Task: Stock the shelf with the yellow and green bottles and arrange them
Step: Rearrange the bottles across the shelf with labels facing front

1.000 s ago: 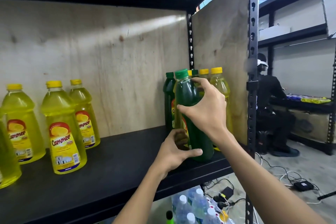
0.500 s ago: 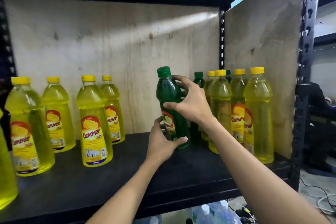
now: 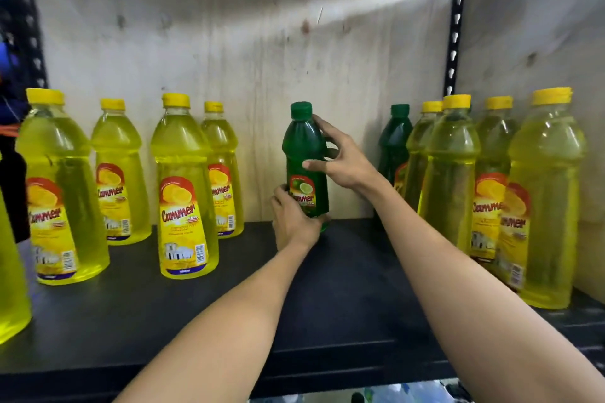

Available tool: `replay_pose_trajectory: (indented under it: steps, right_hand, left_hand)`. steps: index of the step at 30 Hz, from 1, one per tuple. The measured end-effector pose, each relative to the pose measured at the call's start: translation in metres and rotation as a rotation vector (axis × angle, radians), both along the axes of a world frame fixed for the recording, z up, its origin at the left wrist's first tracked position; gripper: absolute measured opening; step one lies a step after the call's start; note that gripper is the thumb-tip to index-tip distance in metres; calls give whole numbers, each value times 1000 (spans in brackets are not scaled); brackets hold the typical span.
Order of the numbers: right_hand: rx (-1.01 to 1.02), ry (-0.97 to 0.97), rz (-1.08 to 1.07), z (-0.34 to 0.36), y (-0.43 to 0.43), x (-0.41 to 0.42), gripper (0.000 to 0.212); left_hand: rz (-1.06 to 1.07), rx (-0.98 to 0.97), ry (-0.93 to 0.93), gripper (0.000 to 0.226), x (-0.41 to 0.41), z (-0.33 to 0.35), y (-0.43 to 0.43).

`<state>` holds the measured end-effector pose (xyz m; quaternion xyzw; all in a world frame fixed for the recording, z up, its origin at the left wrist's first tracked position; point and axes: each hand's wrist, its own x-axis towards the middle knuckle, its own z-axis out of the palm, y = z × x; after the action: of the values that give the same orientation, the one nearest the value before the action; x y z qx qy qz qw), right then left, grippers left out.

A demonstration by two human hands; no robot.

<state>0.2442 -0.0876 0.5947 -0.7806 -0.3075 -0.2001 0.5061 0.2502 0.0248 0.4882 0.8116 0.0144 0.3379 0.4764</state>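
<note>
A green bottle (image 3: pixel 304 154) with a green cap stands upright near the back middle of the black shelf (image 3: pixel 343 304). My left hand (image 3: pixel 293 222) grips its base and my right hand (image 3: pixel 340 157) wraps its upper body. A second green bottle (image 3: pixel 394 141) stands at the back right, partly hidden by a group of yellow bottles (image 3: pixel 451 173). Several more yellow bottles (image 3: pixel 183 193) with yellow caps and red-yellow labels stand on the left half of the shelf.
Plywood panels form the back wall (image 3: pixel 248 42) and right side wall (image 3: pixel 537 26). Black perforated uprights (image 3: pixel 453 36) frame the shelf. Below the shelf's front edge some clear bottles (image 3: pixel 386 394) show. A dark object (image 3: pixel 13 154) sits at the far left.
Both hands carried the green bottle leftward and back, away from the right-hand group, toward the middle of the shelf. The view swung left, showing more yellow bottles on the left.
</note>
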Motion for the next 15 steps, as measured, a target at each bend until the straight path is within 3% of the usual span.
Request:
replay_pose_trajectory:
  steps: [8, 15]
  right_hand:
    - [275, 118, 52, -30, 3, 25, 78]
    - [322, 144, -43, -44, 6, 36, 59]
  left_hand:
    - [94, 121, 8, 101, 14, -4, 5]
    - [6, 87, 33, 100, 19, -5, 8]
